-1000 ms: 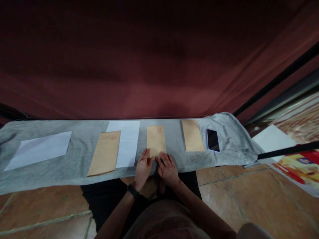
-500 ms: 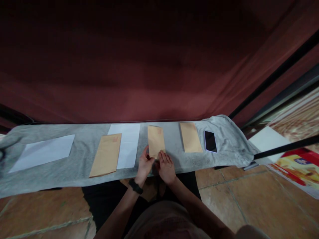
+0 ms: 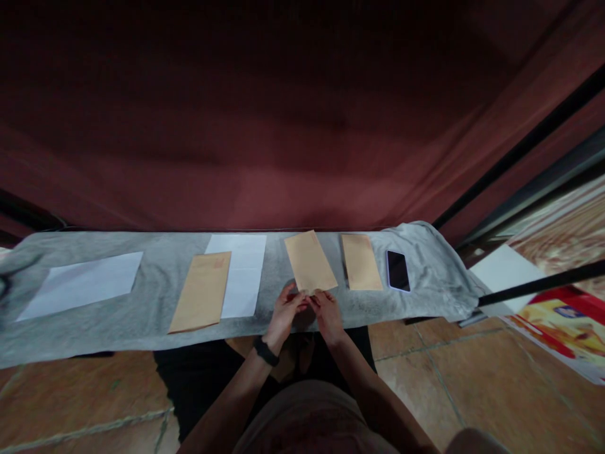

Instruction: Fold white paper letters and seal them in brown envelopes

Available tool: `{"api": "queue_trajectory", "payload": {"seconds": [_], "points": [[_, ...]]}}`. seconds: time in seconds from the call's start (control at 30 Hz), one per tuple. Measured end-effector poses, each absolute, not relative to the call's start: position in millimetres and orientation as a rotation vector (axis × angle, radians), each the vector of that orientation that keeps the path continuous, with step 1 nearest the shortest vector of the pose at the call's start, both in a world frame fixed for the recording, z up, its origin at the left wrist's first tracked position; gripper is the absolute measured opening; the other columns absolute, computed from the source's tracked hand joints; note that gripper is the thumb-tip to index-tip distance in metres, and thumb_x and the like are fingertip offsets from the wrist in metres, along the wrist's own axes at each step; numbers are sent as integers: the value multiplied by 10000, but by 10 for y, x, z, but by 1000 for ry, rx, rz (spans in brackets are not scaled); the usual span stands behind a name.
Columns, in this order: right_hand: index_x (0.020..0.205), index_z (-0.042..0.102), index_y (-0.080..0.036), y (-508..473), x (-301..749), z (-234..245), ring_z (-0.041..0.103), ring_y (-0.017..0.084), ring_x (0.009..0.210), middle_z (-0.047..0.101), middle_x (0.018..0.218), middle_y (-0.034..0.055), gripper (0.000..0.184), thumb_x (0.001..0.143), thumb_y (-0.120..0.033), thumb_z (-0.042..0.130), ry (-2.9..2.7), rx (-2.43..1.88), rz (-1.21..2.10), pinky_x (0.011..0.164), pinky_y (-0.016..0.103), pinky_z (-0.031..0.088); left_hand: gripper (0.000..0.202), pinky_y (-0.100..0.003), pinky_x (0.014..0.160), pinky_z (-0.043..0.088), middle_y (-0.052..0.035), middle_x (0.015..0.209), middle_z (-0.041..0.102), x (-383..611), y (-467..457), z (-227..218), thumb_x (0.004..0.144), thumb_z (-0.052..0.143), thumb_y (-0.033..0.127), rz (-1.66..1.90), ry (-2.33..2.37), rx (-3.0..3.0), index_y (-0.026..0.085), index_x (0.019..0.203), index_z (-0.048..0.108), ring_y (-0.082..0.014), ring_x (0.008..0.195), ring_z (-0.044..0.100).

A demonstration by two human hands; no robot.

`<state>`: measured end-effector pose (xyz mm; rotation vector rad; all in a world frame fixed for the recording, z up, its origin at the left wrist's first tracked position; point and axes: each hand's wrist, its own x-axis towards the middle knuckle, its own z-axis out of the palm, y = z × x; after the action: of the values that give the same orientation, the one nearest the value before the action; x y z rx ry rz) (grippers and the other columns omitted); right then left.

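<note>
A brown paper envelope (image 3: 310, 260) is tilted in front of me, its top leaning left. My left hand (image 3: 287, 308), with a dark band on the wrist, pinches its near edge. Close beside it, my right hand (image 3: 325, 309) grips the same edge, fingertips almost meeting the left ones. To the right lies a second brown envelope (image 3: 362, 262), flat on the grey cloth (image 3: 274, 252). On the left, another brown envelope (image 3: 202, 291) partly covers a white sheet of paper (image 3: 246, 277).
A phone (image 3: 398, 271) with a pale purple edge lies toward the right end of the cloth. Another white sheet (image 3: 85, 284) is at the far left. Behind stands a dark red panel (image 3: 283, 189); a black bar (image 3: 543, 282) crosses at right.
The envelope in my hands has turned, its near end swinging right, and its red print no longer faces me. Both hands have moved slightly right.
</note>
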<state>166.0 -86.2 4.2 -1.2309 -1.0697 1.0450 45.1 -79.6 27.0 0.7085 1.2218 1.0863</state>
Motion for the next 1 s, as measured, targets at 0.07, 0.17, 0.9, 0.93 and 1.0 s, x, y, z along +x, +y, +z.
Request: {"api": "queue_trajectory", "payload": {"seconds": [0.07,0.17,0.9,0.93,1.0], "points": [[891,669,-227,-927,1596,-1,746,216,788,740,774,73,448,1038,-500,345,-1086,-1250,1067,765,360,638,576,-246,593,563,-7,761,720,411,-770,222,740,806,323,1075,1249,763,170,1251,589,-147,655,707],[965,706,-198,-1003,1563,-33,761,238,836,776,847,118,488,1058,-455,302,-1187,-1274,1098,768,393,637,563,-238,515,517,29,669,686,310,-691,158,726,773,270,1050,1331,825,155,1246,591,-128,529,644],[1443,537,-175,-1167,2145,-113,538,231,1366,595,1452,102,449,1002,-208,461,-2245,-1311,280,1167,487,441,517,-467,1252,231,-82,1606,415,408,-58,10,1019,383,370,489,1459,2490,210,1507,445,-246,1518,305],[1438,541,-178,-1163,2150,-116,540,232,1363,601,1446,103,448,998,-204,463,-2237,-1306,291,1164,491,444,540,-464,1260,208,-79,1612,406,447,68,-11,1019,376,385,462,1452,2501,208,1528,412,-239,1525,291],[1431,547,-183,-1156,2156,-122,541,231,1360,609,1435,105,449,989,-188,463,-2222,-1299,305,1164,490,444,569,-448,1267,182,-83,1619,393,517,317,-33,1019,352,389,414,1417,2528,185,1550,371,-227,1530,277]]}}
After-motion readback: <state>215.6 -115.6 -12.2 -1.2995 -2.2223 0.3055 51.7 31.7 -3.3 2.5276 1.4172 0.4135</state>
